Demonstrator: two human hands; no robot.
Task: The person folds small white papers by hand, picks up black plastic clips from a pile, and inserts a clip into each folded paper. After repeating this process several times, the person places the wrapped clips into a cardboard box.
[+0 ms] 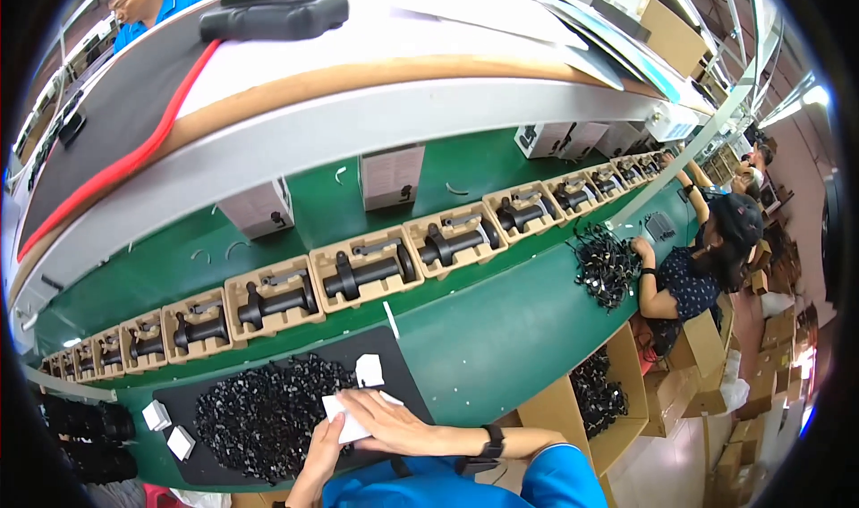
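Note:
Close to my body, a small flat white paper piece [352, 426] is pinched in my left hand [324, 447]. My right hand [383, 424] grips the same piece from above, its fingers together over the upper side; its fingertips partly hide it. Just beyond my hands lies a large heap of small black parts [268, 414] on a dark mat [407, 387]. Another white piece [369, 370] rests at the heap's far right edge. Left of the heap sit a white stack [157, 415] and a white pad [181, 443].
A long row of cardboard trays [371, 271] holding black stabilizer-like devices crosses the green bench [483, 347]. Above it runs a shelf [403, 97]. To the right, a co-worker [707, 258] reaches near a tangle of black cables [607, 266]. An open carton [631, 374] stands below.

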